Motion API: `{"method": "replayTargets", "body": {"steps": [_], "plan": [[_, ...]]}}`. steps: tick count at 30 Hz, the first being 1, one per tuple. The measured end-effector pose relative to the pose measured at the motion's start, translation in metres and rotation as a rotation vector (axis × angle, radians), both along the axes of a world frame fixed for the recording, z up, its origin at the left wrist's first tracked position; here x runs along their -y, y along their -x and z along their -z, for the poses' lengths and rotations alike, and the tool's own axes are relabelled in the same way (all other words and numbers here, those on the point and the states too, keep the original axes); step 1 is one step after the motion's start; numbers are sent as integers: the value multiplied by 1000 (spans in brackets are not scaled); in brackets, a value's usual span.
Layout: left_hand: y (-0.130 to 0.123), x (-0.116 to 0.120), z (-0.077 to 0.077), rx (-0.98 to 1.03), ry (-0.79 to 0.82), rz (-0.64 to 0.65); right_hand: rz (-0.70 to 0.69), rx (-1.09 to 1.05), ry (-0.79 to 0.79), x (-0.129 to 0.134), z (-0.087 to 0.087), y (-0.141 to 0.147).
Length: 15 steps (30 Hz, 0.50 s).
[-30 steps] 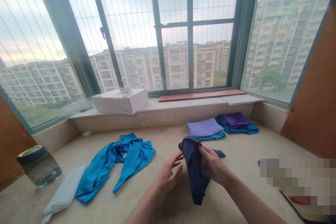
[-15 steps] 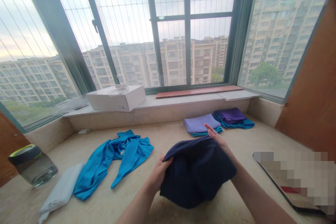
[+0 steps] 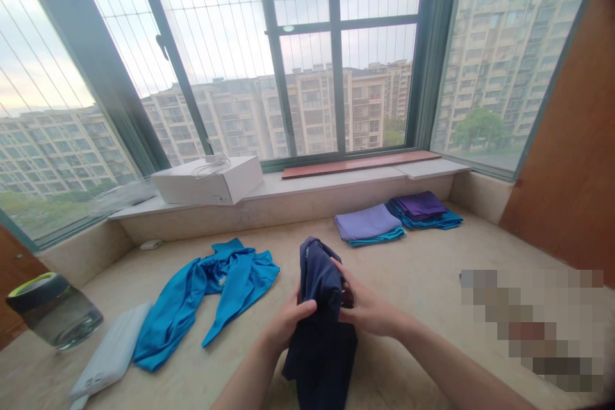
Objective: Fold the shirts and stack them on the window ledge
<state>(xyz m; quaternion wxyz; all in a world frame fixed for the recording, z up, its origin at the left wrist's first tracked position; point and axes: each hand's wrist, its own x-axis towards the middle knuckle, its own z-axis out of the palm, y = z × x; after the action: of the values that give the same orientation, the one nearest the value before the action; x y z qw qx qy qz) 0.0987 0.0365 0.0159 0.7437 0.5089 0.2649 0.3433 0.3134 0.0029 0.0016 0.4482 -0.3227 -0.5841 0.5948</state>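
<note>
As hands (image 3: pixel 289 320) (image 3: pixel 369 309) hold navy cloth (image 3: pixel 319 349), its length points toward the window (image 3: pixel 337 77).

Navy cloth (image 3: pixel 321 339), bright blue garment (image 3: pixel 177 304), lilac folded fabric (image 3: pixel 369 223), white box (image 3: pixel 206 180)

Left hand (image 3: pixel 289 320) and right hand (image 3: pixel 372 307) close together, fingers (image 3: pixel 342 272) bent, forearms (image 3: pixel 446 355) bare

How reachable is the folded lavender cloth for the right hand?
Likely yes: nothing visible stands between the right hand and the folded lavender cloth, though that hand is on the navy cloth.
</note>
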Motion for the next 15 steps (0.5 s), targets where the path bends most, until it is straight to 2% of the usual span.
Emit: {"method": "replayTargets", "body": {"steps": [4, 8, 11, 15], "plan": [[-9, 5, 2, -268, -338, 38, 174, 15, -140, -2, -3, 10], [-19, 6, 12, -421, -598, -31, 308, 119, -124, -2, -7, 12], [-25, 6, 20, -435, -653, -100, 334, 134, -104, 1, -7, 13], [-26, -3, 23, -460, -579, -338, 456, 55, -130, 1, -16, 1]]}}
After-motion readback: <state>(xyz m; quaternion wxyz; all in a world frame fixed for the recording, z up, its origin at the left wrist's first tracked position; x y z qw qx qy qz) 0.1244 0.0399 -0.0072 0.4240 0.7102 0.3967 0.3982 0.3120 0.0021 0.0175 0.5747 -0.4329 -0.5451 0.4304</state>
